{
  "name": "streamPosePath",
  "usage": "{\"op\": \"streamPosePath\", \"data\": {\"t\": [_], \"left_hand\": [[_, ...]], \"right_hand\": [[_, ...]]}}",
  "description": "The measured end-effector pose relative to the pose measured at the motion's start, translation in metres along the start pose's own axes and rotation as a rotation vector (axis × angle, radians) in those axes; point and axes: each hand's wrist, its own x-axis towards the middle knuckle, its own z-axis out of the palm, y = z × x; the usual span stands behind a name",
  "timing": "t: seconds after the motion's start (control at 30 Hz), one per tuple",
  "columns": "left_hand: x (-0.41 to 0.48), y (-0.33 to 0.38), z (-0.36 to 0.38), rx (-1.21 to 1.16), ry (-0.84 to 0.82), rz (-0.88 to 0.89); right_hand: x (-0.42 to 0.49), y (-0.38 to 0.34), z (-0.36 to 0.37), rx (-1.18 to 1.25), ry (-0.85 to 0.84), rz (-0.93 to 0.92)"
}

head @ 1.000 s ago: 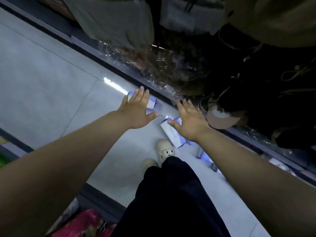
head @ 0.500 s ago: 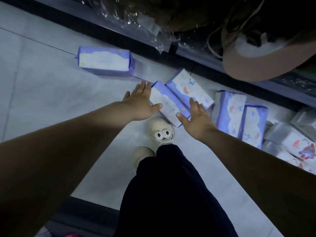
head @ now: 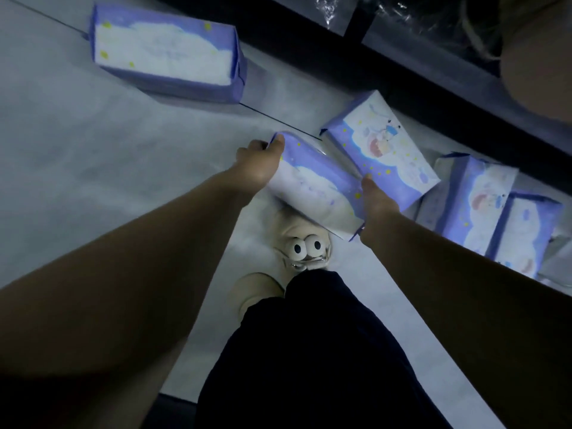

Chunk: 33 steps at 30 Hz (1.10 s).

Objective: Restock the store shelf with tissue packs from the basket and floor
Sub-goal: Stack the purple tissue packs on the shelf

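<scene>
Several purple-and-white tissue packs lie on the pale tiled floor by the shelf base. I hold one tissue pack [head: 312, 184] between both hands, tilted just above my shoe. My left hand [head: 261, 159] grips its far left end, and my right hand [head: 376, 196] grips its near right end. Touching it on the right lies a second pack [head: 387, 150]. A third pack [head: 164, 54] lies apart at the upper left. Two more packs [head: 483, 199] stand side by side at the right.
The dark base of the shelf [head: 356, 66] runs diagonally across the top right, with plastic-wrapped goods above it. My cream shoe with cartoon eyes [head: 305, 246] and dark trouser leg [head: 309, 351] are below the held pack. Grey wrapped packs [head: 557, 258] sit at the far right edge.
Both hands went from open above the floor to gripping the ends of the nearest pack. The camera has moved closer to the floor.
</scene>
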Motion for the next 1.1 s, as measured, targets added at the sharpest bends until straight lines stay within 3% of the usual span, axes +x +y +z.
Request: {"op": "streamPosePath", "data": {"t": [0.13,0.23,0.37,0.6,0.73,0.87,0.93,1.03,1.1], "left_hand": [[-0.051,-0.002,-0.039,-0.270,0.154,-0.045],[-0.100,0.010,-0.092,-0.504,0.163,-0.028],[-0.165,0.024,-0.165,-0.610,0.169,0.102],[-0.313,0.021,-0.270,-0.776,0.280,0.085],[-0.405,-0.009,-0.322,-0.832,0.181,0.063],[-0.488,-0.038,-0.357,-1.084,0.031,0.086],[-0.522,-0.048,-0.371,-1.192,0.101,0.086],[-0.572,-0.046,-0.385,-1.353,0.311,0.118],[-0.597,-0.034,-0.383,-1.473,0.443,0.200]], "right_hand": [[-0.050,0.000,0.000,-0.017,-0.046,-0.121],[-0.107,-0.004,-0.002,-0.036,-0.090,-0.196],[-0.186,-0.022,-0.013,-0.047,-0.195,-0.248],[-0.357,-0.060,-0.024,0.010,-0.507,-0.418],[-0.468,-0.064,-0.035,-0.153,-0.578,-0.586],[-0.571,-0.056,-0.041,-0.191,-0.633,-0.842],[-0.616,-0.040,-0.039,-0.172,-0.611,-0.913],[-0.682,0.001,-0.039,-0.133,-0.660,-0.768],[-0.726,0.036,-0.040,-0.319,-0.857,-0.630]]}}
